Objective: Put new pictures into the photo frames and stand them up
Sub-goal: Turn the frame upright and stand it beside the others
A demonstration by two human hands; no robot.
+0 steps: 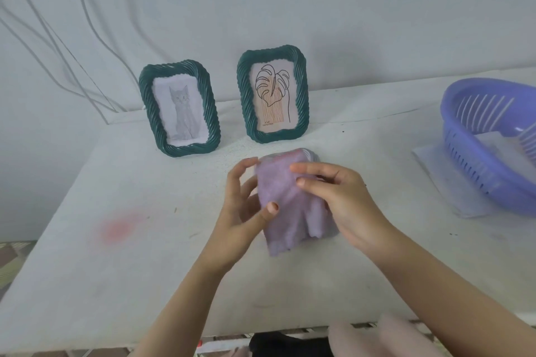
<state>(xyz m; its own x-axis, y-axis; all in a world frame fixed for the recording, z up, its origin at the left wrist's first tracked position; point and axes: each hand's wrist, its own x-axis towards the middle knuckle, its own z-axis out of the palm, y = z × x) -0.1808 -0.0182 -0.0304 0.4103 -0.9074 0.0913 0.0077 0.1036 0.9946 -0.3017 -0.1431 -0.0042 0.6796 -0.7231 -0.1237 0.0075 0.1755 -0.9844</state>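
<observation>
Near, left hand [240,211] and right hand [345,200] each grip a lilac cloth [282,191]; far behind, cat frame [148,107] and leaf frame [245,95] stand.

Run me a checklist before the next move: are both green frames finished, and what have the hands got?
1. Cat frame stands upright, picture in: ok.
2. Leaf frame stands upright, picture in: ok.
3. The two frames stand apart, not touching: ok.
4. Left hand and right hand both hold the purple cloth: ok.
5. Whether the cloth wraps something: cannot tell.
6. Spare pictures in the purple basket: cannot tell.
</observation>
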